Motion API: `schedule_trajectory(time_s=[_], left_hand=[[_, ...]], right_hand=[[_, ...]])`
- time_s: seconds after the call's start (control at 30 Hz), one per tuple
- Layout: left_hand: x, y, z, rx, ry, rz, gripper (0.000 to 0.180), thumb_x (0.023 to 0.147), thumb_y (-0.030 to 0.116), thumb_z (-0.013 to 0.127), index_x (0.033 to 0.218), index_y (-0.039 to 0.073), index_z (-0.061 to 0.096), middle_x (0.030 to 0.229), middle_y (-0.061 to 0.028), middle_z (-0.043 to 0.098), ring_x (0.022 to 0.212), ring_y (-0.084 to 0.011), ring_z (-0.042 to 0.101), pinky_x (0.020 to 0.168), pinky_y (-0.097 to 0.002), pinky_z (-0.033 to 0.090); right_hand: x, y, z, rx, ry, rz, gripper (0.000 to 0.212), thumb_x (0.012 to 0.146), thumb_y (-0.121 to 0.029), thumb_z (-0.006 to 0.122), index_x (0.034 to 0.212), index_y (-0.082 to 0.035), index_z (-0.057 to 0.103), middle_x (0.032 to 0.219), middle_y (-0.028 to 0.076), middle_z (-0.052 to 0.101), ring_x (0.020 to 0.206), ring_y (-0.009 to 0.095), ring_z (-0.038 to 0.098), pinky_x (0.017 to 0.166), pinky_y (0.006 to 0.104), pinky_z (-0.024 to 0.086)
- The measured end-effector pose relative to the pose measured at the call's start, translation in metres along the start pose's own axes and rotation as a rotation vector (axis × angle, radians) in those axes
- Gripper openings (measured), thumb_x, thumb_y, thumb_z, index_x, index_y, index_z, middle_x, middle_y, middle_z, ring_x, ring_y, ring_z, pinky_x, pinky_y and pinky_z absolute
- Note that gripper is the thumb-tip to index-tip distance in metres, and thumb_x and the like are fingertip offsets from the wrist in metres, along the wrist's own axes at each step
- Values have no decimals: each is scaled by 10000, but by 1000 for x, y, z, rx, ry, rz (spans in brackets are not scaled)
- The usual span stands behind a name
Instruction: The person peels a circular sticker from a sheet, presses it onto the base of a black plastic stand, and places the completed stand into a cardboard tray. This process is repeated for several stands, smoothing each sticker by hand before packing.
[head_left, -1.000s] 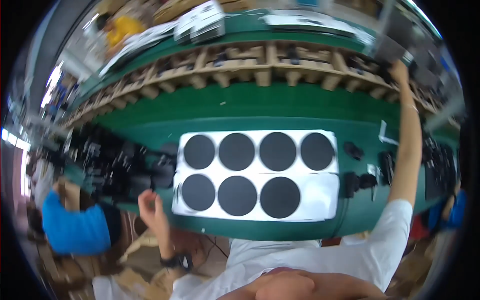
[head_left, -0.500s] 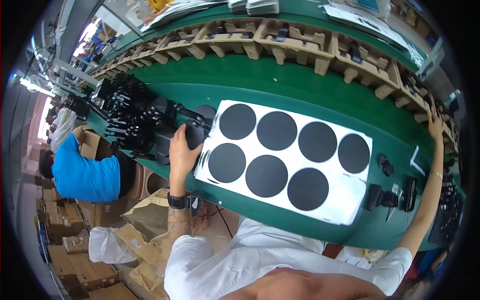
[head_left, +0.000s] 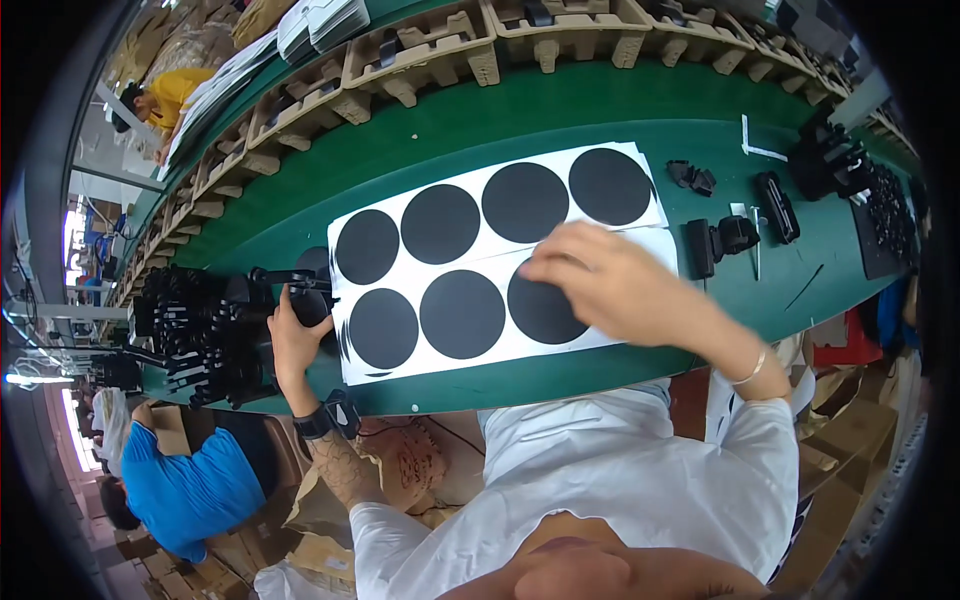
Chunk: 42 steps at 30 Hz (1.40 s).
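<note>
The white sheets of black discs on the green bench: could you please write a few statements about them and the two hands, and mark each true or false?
1. The right hand is over the lower white sheet, at its right-hand black disc. True.
2. The left hand rests flat on the upper sheet. False: it is at the sheets' left edge, on a black part beside the pile of black parts.
3. The upper sheet shows four black discs. True.
4. The bench surface is red. False: it is green.
5. The left wrist carries a dark wristband. True.
</note>
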<state>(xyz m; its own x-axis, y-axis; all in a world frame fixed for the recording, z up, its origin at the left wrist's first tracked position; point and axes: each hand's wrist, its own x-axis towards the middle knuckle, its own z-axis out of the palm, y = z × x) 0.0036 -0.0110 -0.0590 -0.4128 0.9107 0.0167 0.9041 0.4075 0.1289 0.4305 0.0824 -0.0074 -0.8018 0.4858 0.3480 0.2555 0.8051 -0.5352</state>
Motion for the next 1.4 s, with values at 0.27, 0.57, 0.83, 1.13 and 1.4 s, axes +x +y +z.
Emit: schedule_trajectory(time_s=[0.27,0.57,0.83,1.13,1.4], left_hand=[[-70,30,-21,-903,312,71,964,639,347,799,1382,-3,296,1264,-195,477,1146,-306,466,963,-353,380],[-102,177,24,-1928,8,179,1012,664,679,630,1389,72,269,1320,-208,407,1182,-339,462,1007,-418,380],[-105,177,33,-2007,57,52,885,757,684,482,1389,97,283,1337,-220,406,1177,-360,474,988,-436,398],[-127,183,-6,-2249,-141,217,894,765,717,418,1436,175,186,1368,-223,364,1210,-366,440,1008,-450,370],[-144,222,-42,-2423,-394,151,840,828,707,240,1447,147,152,1369,-273,347,1214,-422,427,1008,-487,360]], right_hand=[[-9,4,71,-116,252,108,276,726,-22,613,1002,-26,613,1049,85,563,1076,274,501,890,378,439],[-3,-4,66,-92,273,141,220,730,-20,576,949,-21,578,1057,122,526,1137,318,464,921,412,407],[-34,11,58,369,604,108,194,685,-96,580,799,-41,433,939,119,453,954,277,463,846,354,389],[-44,-34,31,1175,954,152,238,789,-168,615,784,-56,404,857,72,476,848,160,482,772,290,409],[-30,-100,41,1306,650,386,180,780,15,642,806,-10,466,726,79,582,589,136,602,529,240,512]])
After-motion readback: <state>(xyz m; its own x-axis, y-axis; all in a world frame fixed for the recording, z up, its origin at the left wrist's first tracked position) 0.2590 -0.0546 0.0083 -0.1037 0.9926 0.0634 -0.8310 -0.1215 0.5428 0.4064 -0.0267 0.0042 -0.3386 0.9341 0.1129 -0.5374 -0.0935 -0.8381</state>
